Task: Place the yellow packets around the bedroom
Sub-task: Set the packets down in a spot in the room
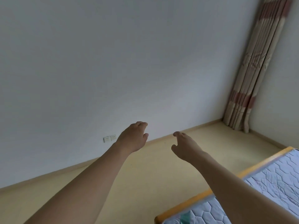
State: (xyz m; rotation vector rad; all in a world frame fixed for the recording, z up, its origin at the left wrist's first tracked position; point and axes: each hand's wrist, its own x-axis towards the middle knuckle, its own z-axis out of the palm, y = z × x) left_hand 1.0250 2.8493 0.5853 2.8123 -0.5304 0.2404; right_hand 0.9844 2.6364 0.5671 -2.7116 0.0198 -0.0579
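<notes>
Item: left hand [134, 138] and right hand [184, 147], centre frame, both outstretched, fingers relaxed, gripping nothing. Yellow packets: none in view. Mattress [258, 183] lower right; curtain [252, 75] upper right. Advice: fetch a packet first, then choose the floor corner.

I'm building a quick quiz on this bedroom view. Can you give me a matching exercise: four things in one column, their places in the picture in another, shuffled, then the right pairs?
Things:
1. curtain
2. wall sockets
3. mattress
4. left hand

Places:
A. low on the wall, just left of the left hand
B. bottom right, inside a wooden frame
C. far right corner, hanging to the floor
D. held out mid-picture, holding nothing

Pairs: 1-C, 2-A, 3-B, 4-D
</notes>
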